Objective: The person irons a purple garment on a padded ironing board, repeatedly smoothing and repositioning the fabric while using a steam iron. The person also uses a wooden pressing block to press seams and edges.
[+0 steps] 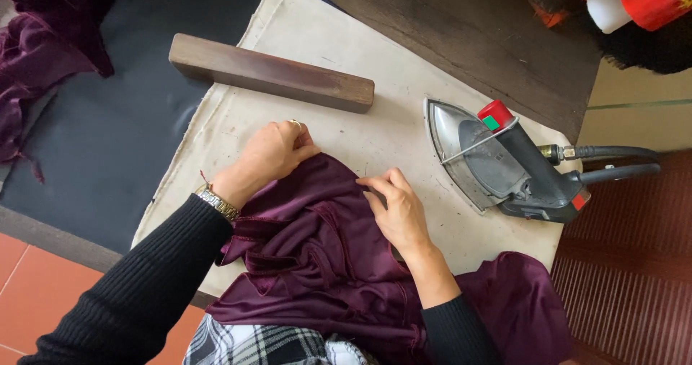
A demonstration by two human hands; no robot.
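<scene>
Left hand [270, 152] is closed, pinching the plum satin garment's [317, 250] top edge on the cream pressing pad [404, 127]; right hand [396, 206] lies flat, fingers together, smoothing a fold. Looks like arranging before pressing, so the steam iron [497, 163] tipped alongside needs lifting.

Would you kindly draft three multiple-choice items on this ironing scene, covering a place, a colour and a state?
1. Where does the grey steam iron with the red knob lie?
A. right of both hands
B. left of the wooden block
C. on the orange floor tiles

2. What colour is the shiny fabric under the hands?
A. mustard
B. dark purple
C. white

3. How is the right hand placed?
A. gripping the iron
B. lifted clear
C. resting flat on the fabric

Answers: 1 A, the iron sits tipped on the cream pad, beyond the right hand. 2 B, it is a deep plum. 3 C, its palm lies on the fabric while the left hand bunches an edge.
</scene>
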